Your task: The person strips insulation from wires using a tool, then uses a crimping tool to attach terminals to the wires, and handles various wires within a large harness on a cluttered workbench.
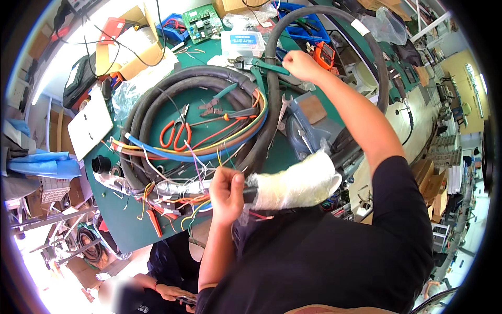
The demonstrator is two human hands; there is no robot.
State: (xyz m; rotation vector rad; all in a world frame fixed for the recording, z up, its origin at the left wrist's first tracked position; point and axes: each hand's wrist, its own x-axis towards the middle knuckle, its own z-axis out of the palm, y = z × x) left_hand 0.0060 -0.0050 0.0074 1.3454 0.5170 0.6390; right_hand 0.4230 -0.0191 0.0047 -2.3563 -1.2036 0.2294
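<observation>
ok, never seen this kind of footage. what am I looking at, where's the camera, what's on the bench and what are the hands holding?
There is no machine here: a person works with two bare hands. The single picture comes from a wide fisheye camera worn on that person's head, looking down, so straight edges bend near the rim.

The left hand grips the end of a thick black hose, which is wrapped in white cloth or tape, close to a bundle of loose coloured wires. The right hand reaches far across, pinching something too small to tell, beside green-handled pliers.

On the green bench top lie coiled black hoses, orange-handled scissors, a green circuit board and cardboard boxes. Another person sits at the lower edge.
</observation>
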